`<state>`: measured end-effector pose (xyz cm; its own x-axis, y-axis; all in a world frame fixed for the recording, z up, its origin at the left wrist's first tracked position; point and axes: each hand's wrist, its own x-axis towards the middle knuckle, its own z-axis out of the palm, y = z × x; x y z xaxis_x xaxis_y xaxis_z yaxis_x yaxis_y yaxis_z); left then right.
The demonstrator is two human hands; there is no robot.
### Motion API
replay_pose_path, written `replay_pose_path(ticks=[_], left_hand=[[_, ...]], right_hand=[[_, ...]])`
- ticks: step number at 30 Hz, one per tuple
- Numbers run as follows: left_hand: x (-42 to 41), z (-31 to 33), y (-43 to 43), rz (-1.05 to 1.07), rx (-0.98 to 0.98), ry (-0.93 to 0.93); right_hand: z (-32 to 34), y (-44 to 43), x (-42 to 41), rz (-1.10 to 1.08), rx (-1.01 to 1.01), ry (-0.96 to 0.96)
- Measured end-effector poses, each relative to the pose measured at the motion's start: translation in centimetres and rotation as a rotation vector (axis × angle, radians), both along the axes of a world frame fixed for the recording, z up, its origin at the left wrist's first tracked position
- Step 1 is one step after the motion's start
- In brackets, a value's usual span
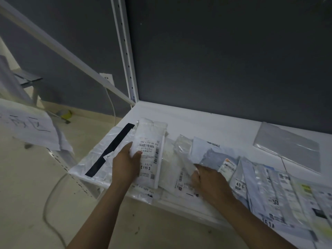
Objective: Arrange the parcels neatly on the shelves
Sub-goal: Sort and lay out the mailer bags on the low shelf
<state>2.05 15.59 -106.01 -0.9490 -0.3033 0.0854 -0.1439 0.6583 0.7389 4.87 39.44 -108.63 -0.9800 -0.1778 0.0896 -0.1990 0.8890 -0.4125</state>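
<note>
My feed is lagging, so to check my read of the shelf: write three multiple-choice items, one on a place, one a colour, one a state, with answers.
1. Where on the white metal shelf does the flat grey plastic mailer lie? A. back right B. front left C. under a hand
2. The stripe on the clear plastic bag at the left end is: A. red B. black C. yellow
3. The left hand is: A. idle B. flat on bare shelf C. gripping the white labelled plastic parcel
Answers: 1 A, alone near the back wall; 2 B, a black band crosses it; 3 C, thumb curls over its edge.
</note>
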Motion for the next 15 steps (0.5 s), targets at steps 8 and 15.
replay_pose_path(ticks=[8, 15], left_hand=[[-0.5, -0.4, 5.9, -0.241, 0.028, -0.135], [-0.8, -3.2, 8.3, -0.353, -0.209, -0.185]], right_hand=[[0.0, 1.1, 1.8, -0.267, -0.521, 0.11], [-1.8, 3.6, 1.7, -0.055, -0.086, -0.095]])
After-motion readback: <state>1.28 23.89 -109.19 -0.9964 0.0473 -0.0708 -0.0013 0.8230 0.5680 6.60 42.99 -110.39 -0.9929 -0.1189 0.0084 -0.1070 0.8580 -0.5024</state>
